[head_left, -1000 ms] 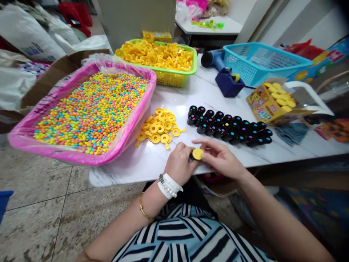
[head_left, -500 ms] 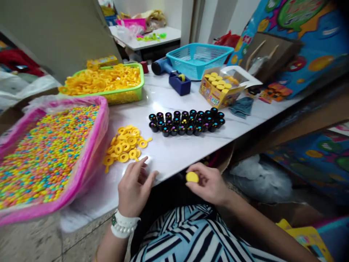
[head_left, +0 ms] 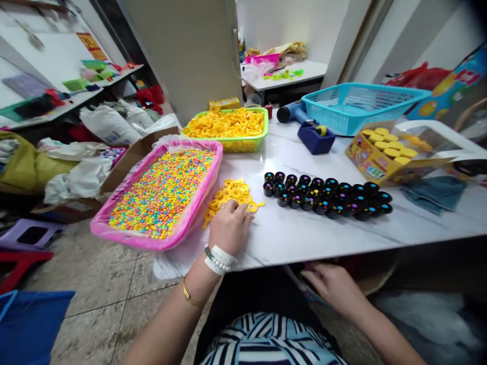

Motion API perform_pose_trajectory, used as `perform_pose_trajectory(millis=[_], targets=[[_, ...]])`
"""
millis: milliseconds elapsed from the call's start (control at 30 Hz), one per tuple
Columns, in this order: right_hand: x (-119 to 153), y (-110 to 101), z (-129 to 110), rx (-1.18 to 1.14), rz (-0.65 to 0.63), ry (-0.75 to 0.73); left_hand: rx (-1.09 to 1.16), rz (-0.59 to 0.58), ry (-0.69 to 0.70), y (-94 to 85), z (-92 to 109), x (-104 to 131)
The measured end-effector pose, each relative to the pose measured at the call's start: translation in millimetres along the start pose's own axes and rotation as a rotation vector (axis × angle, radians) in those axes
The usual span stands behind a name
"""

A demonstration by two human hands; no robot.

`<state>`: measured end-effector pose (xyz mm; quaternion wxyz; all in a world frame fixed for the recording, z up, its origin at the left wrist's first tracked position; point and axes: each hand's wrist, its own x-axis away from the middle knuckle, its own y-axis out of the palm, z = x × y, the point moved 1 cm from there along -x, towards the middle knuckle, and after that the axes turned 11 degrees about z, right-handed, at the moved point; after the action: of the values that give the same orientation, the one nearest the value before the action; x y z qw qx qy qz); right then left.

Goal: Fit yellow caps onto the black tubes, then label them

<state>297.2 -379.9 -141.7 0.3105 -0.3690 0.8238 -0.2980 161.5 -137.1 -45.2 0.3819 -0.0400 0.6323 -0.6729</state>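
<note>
My left hand (head_left: pixel 230 229) reaches onto a small pile of yellow plastic rings with short handles (head_left: pixel 233 190). Its fingers are bent and drawn together at the pile's front; what lies between the fingertips is hidden. Below the table's front edge is my right hand (head_left: pixel 337 289), by a container (head_left: pixel 300 284) that is mostly in shadow. Its fingers are blurred and partly hidden, and no yellow disc shows in it. Several small black cups (head_left: pixel 323 204) with coloured beads on top stand in rows right of the pile.
A pink tray (head_left: pixel 194 223) of coloured beads and a green basket (head_left: pixel 243 145) of yellow rings flank the pile. Farther right are a blue tape dispenser (head_left: pixel 315 138), a blue basket (head_left: pixel 365 116), and a box (head_left: pixel 371 162) holding yellow-topped pieces.
My left hand has moved forward onto the yellow ring pile and its fingers have drawn together. My right hand has dropped below the table edge; the yellow disc it held is out of sight. The view turned left.
</note>
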Motion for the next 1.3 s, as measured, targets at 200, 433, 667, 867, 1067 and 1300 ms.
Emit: perform_pose_trajectory(millis=[200, 433, 667, 867, 1067, 1300], targets=[[-60.3, -11.0, -95.7, 0.029, 0.163, -0.359, -0.047, -0.070, 0.144, 3.7, -6.5, 7.8], [-98.9, 26.4, -89.9, 0.455, 0.230, -0.453, 0.159, 0.059, 0.042, 6.1, 2.6, -23.8], [-50.1, 17.1, -83.3, 0.361, 0.277, -0.392, 0.204, -0.007, -0.078, 57.4, 12.1, -73.2], [-38.0, 1.2, -72.1, 0.291, 0.224, -0.375, 0.240, 0.097, -0.035, 40.5, 15.1, -57.0], [-30.6, -11.6, -55.7, -0.184, 0.116, -0.373, 0.418, -0.002, 0.016, -2.5, 25.6, 13.3], [-69.9, -13.7, -82.1, -0.450, 0.022, 0.036, 0.494, -0.008, -0.075, 15.8, 26.0, 45.2]])
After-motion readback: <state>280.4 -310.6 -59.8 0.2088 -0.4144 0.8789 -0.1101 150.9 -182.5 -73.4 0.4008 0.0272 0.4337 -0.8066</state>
